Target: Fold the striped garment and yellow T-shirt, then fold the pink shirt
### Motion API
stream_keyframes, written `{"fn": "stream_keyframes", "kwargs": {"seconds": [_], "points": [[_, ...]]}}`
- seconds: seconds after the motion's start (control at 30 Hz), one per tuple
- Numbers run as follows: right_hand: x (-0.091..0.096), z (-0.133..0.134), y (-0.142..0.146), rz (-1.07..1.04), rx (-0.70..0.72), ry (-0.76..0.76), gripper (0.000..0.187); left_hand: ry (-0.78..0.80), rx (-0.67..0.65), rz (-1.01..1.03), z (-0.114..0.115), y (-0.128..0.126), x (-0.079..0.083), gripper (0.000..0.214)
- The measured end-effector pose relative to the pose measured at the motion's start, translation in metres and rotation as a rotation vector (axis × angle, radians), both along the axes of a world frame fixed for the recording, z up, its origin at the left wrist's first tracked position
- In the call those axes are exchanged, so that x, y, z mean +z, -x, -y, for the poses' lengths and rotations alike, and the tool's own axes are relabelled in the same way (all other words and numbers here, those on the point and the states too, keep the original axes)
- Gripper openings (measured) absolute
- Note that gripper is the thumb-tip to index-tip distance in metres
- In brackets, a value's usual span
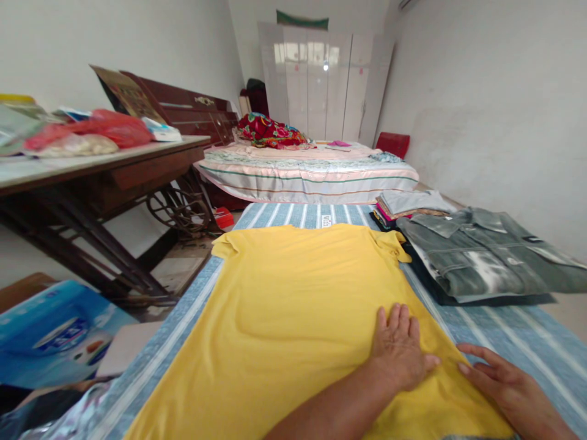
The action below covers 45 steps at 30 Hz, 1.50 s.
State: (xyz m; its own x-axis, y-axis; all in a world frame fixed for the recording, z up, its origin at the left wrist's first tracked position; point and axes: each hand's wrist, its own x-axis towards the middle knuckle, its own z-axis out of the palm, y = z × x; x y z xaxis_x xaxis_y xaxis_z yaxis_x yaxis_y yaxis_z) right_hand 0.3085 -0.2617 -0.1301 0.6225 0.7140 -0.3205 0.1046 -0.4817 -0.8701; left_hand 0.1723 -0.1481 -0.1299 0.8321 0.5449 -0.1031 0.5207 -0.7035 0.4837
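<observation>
A yellow T-shirt (pixel 293 305) lies spread out on the blue-and-white striped cover (pixel 518 342), its short sleeves at the far end. My left hand (pixel 398 351) rests flat on the right part of the shirt, fingers stretched forward and thumb out to the side. At the shirt's right edge is my right hand (pixel 511 388); its thumb and index finger are apart and the other fingers are curled. Whether its thumb touches the fabric I cannot tell. The shirt's near end runs out of view.
Right of the shirt lies a folded grey-green denim garment (pixel 486 250) on other clothes, beside a smaller folded stack (pixel 413 201). A sewing-machine table (pixel 137 153) with bags stands at left, above a blue package (pixel 64 333). Behind is a bed (pixel 307 177).
</observation>
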Motion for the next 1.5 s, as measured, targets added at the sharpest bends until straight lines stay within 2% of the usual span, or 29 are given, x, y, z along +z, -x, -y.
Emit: {"fn": "stream_keyframes", "kwargs": {"seconds": [0.2,0.43,0.53,0.63,0.73,0.93,1.03,1.23,1.37,1.5], "points": [[0.001,0.001,-0.001,-0.039,-0.021,-0.034,0.069,-0.019,-0.043,0.047,0.013,-0.005,-0.009,0.071],[0.009,-0.003,0.000,-0.453,-0.064,-0.082,0.075,-0.105,-0.035,0.099,0.022,-0.004,-0.012,0.068],[0.009,-0.004,-0.001,-0.535,-0.115,-0.095,0.070,-0.138,-0.043,0.121,0.027,-0.004,-0.016,0.064],[0.008,-0.004,-0.001,-0.523,-0.151,-0.105,0.066,-0.181,-0.029,0.125,0.030,-0.005,-0.018,0.067],[0.006,-0.004,-0.003,-0.549,-0.169,-0.087,0.070,-0.232,-0.014,0.139,0.030,-0.006,-0.016,0.068],[0.008,-0.002,-0.002,-0.576,-0.181,-0.152,0.063,-0.254,-0.030,0.151,0.031,-0.006,-0.012,0.058],[0.009,-0.001,0.001,-0.583,-0.205,-0.139,0.060,-0.272,-0.020,0.158,0.031,-0.005,-0.013,0.056],[0.009,0.000,0.001,-0.554,-0.225,-0.150,0.050,-0.431,-0.096,0.183,0.033,0.006,-0.008,0.045],[0.008,0.000,0.003,-0.529,-0.214,-0.178,0.045,-0.423,-0.120,0.165,0.036,0.006,-0.011,0.041],[0.008,-0.001,0.006,-0.527,-0.215,-0.205,0.045,-0.414,-0.082,0.110,0.038,0.000,-0.013,0.044]]}}
